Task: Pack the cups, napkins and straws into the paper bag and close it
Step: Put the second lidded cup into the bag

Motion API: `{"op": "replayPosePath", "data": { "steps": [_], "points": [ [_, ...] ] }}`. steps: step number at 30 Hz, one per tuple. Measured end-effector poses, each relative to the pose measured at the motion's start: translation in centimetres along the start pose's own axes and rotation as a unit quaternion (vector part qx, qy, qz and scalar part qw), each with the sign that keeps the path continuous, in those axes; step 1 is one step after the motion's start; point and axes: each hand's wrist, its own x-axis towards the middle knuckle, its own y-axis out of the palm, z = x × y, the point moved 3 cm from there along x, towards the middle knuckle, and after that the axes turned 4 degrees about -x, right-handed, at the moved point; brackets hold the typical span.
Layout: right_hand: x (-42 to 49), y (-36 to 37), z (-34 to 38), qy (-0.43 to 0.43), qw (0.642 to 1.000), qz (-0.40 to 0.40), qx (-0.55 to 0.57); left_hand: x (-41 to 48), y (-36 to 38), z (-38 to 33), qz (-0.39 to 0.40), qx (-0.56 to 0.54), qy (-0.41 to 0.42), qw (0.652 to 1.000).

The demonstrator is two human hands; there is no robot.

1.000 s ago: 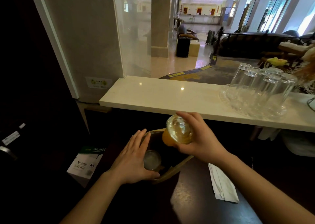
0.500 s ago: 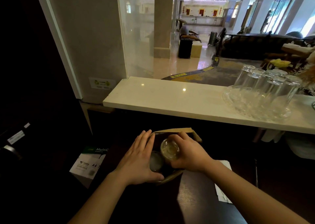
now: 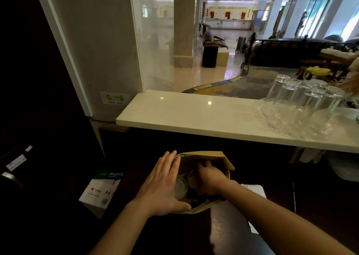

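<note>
Left hand is flat against the left side of the paper bag, fingers straight and close together, thumb spread along the near rim, and it braces the mouth wide. Right hand is down inside the bag. I can see its fingers curled over the top of a cup with a clear domed lid, gripping it from above. That cup is upright and sits below the rim, and the dark interior hides its base, so I can't tell whether it rests on the bottom. Just left of it there's a second cup, pale lid facing up, tucked against the bag wall beside the left palm; whether the two cups touch I can't make out. The bag stands open on the dark table, its far flap upright. White napkins lie on the table just right of the bag, partly hidden behind the right forearm. Past the bag, a pale stone counter runs across my view, with clear glasses standing upside down on a glass tray at its right end. Lower left, beside the table, I've got a box of A4 paper.
</note>
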Motion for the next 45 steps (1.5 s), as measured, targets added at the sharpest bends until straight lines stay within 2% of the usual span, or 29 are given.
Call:
{"op": "replayPosePath", "data": {
  "steps": [7, 27, 30, 37, 41, 45],
  "points": [
    [1.3, 2.0, -0.9, 0.036, 0.997, 0.064, -0.016, 0.3, 0.1, -0.1, -0.003, -0.004, 0.002, 1.000],
    [2.2, 4.0, -1.2, 0.056, 0.993, 0.084, 0.061, 0.6, 0.2, -0.1, 0.018, -0.024, 0.005, 1.000],
    [1.9, 4.1, -1.4, 0.052, 0.993, 0.070, 0.075, 0.7, 0.2, -0.2, 0.014, -0.029, 0.009, 0.999],
    [1.4, 4.1, -0.8, 0.017, 0.998, 0.048, -0.023, 0.9, 0.0, -0.1, 0.006, -0.021, 0.003, 1.000],
    [0.4, 2.8, -0.5, -0.001, 0.999, 0.034, -0.042, 1.0, -0.1, -0.2, 0.008, -0.017, -0.001, 1.000],
    [-1.2, 0.0, 0.3, -0.049, 0.997, -0.054, 0.014, 1.1, 0.1, -0.5, 0.015, -0.016, -0.003, 1.000]
  ]
}}
